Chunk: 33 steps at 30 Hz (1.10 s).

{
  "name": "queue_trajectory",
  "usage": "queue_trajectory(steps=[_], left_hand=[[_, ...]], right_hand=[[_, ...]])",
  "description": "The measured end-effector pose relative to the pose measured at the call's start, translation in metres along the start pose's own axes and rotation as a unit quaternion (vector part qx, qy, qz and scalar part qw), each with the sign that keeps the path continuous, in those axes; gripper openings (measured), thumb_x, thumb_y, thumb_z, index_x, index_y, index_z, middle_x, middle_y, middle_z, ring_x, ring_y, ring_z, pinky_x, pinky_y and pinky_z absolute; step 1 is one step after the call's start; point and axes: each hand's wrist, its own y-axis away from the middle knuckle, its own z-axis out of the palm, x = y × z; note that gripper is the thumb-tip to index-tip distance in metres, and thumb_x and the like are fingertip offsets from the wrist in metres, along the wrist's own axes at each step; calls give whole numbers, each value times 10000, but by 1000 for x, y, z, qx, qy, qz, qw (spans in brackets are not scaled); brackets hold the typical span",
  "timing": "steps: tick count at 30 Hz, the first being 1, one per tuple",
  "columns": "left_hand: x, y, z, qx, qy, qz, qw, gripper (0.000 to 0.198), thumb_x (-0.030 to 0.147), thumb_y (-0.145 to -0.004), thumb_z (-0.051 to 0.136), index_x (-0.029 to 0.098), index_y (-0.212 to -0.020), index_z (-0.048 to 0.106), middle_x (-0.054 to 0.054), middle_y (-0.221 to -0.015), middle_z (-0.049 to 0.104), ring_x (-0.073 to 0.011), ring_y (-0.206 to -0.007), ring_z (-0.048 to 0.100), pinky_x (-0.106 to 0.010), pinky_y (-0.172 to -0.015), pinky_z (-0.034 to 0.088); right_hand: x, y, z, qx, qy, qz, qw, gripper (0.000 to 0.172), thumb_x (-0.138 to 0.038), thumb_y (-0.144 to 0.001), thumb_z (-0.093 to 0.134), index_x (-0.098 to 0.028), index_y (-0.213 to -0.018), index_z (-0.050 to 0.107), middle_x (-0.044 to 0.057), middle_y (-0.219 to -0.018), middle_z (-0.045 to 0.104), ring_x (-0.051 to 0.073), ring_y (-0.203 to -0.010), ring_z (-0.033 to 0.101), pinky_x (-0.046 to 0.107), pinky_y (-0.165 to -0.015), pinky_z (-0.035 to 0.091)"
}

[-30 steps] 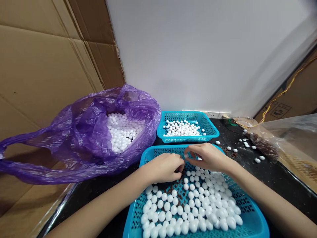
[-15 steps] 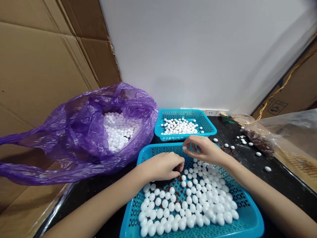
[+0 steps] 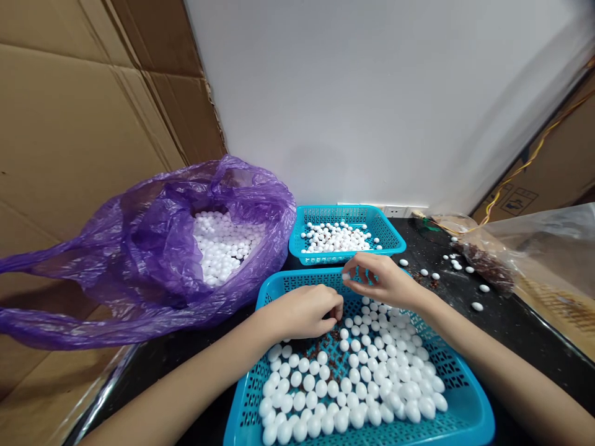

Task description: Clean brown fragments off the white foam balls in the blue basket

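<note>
Right hand [image 3: 374,279]: palm down, thumb and forefinger pinched on one small white ball [image 3: 345,276]. The ball sits at the leftmost tip of this hand, over the far rim of the near basket; only part of it shows, so its long axis cannot be told.

Left hand [image 3: 309,310]: just left of the right hand and a little nearer the wearer, fingers curled down over the near basket. Whether it grips anything cannot be told. The two hands are close together, apparently not touching.

Governing relation: the pinched ball lies up and to the right of the left fingertips, within the right hand's hold, pointing toward the left hand.

Near basket [image 3: 453,371]: blue, perforated, directly beneath both hands. Contents: many white balls [image 3: 367,375], thickest along the wearer's side and the right, with brown crumbs [image 3: 332,359] on the mesh below the left hand.

Far basket [image 3: 389,236]: blue, smaller in view, just beyond the near one; holds a heap of white balls.

Purple bag [image 3: 153,248]: left of both baskets, mouth open, with white balls inside.

Loose balls [image 3: 476,306]: scattered on the black tabletop, right.
</note>
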Motion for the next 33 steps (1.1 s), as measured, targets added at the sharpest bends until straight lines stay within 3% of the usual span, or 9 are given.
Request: queue_trajectory(steps=[4, 8, 13, 16, 20, 27, 33], left_hand=[[1, -1, -1, 55, 13, 29, 998, 104, 135, -824, 508, 172, -865, 597, -13, -883, 637, -156, -802, 600, -244, -693, 441], [3, -1, -5, 174, 48, 69, 981, 96, 175, -882, 486, 177, -909, 578, -15, -906, 627, -138, -834, 579, -243, -750, 440], [2, -1, -5, 361, 89, 116, 921, 48, 191, -879, 536, 164, -881, 576, -16, -862, 629, -116, -793, 555, -244, -730, 458], [1, -1, -5, 435, 107, 149, 882, 15, 170, -857, 573, 165, -859, 587, -16, -810, 631, -113, -738, 554, -236, -649, 462], [3, 0, -6, 451, 123, 164, 868, 31, 136, -835, 600, 166, -843, 598, -17, -790, 644, -117, -724, 564, -242, -638, 471], [5, 0, -7, 426, 151, 185, 872, 54, 132, -812, 635, 173, -841, 615, -21, -819, 649, -129, -782, 586, -271, -720, 479], [6, 0, -7, 388, 228, 144, 881, 26, 158, -813, 639, 170, -829, 622, -20, -844, 632, -129, -813, 586, -263, -753, 469]], right_hand=[[-1, -1, -1, 38, -91, 31, 995, 122, -293, -860, 557, -188, -909, 596, 37, -885, 587, 115, -671, 522, 233, -570, 429], [2, -4, -2, 93, -263, 84, 957, 173, -332, -821, 625, -182, -907, 619, 26, -809, 602, 99, -603, 517, 211, -495, 423], [8, -6, -3, 131, -408, 90, 899, 201, -289, -747, 706, -216, -928, 657, 5, -804, 636, 70, -498, 489, 207, -439, 418], [6, -6, -4, 119, -462, 66, 877, 126, -238, -743, 714, -225, -862, 676, -1, -786, 658, 75, -529, 518, 202, -469, 437], [3, -5, -5, 99, -508, 37, 855, 102, -191, -732, 727, -225, -823, 695, -6, -764, 668, 71, -554, 544, 187, -507, 465], [5, -4, -4, 55, -531, 15, 845, 135, -226, -736, 727, -238, -870, 730, -7, -737, 632, 89, -598, 593, 195, -535, 519], [5, -3, -5, 16, -538, 0, 843, 162, -215, -805, 662, -228, -956, 720, 8, -834, 617, 106, -698, 624, 203, -600, 548]])
